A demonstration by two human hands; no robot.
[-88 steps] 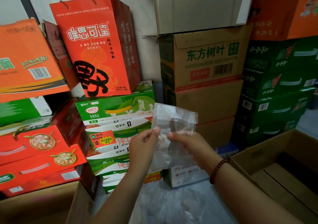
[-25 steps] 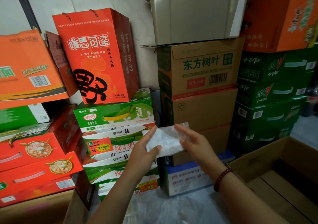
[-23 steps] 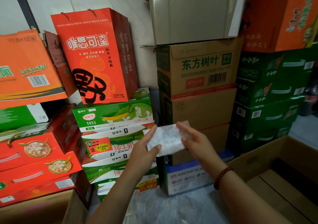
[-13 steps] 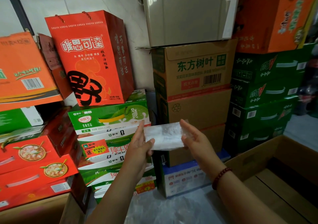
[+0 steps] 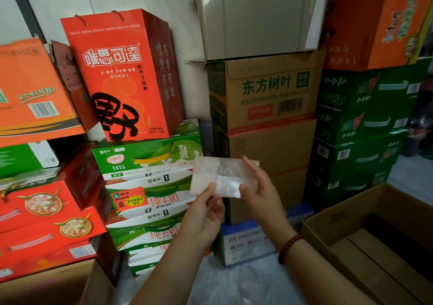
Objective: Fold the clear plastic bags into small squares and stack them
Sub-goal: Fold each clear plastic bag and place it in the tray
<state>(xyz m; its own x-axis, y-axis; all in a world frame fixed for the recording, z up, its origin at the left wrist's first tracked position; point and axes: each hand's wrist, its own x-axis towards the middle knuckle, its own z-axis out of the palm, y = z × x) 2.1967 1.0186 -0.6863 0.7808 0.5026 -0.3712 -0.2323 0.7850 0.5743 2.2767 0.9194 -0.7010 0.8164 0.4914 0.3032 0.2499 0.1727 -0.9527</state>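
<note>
Stacked drink cartons (image 5: 150, 154) against a pale wall (image 5: 58, 0), open cardboard box (image 5: 365, 234) beside

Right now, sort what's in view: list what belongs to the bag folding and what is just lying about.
Belongs to the job:
- folded clear plastic bag, held up in the air
- left hand, pinching its lower edge
- right hand, gripping its right end
- clear plastic sheeting lying below

Just lying about:
- red gift bag
- green milk cartons
- brown cardboard boxes
- open empty cardboard box
</note>
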